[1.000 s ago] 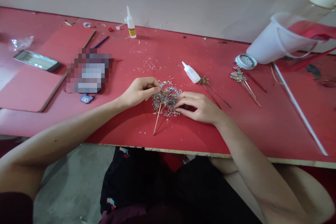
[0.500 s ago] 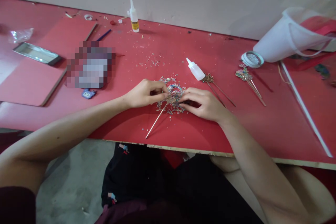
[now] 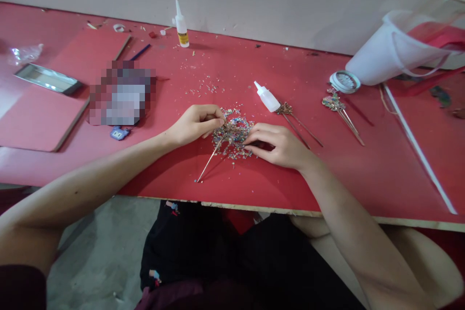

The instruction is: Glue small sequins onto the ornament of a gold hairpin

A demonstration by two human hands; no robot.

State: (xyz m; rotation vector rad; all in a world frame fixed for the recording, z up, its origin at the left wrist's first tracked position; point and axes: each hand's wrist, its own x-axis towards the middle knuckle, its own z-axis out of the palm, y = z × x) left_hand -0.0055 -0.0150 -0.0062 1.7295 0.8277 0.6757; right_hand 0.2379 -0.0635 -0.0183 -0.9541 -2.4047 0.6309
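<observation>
While the left hand (image 3: pixel 196 127) pinches a slim, metallic pin (image 3: pixel 210 158), the right hand (image 3: pixel 276 145) curls at glittering flakes (image 3: pixel 238 120); whether it grips any, I cannot tell.

The left arm (image 3: pixel 98 186) and right arm (image 3: pixel 343 208) slant up from the lower corners; mid-frame, the left hand (image 3: pixel 196 127) pinches, the right hand (image 3: pixel 278 147) curls palm-down.
</observation>
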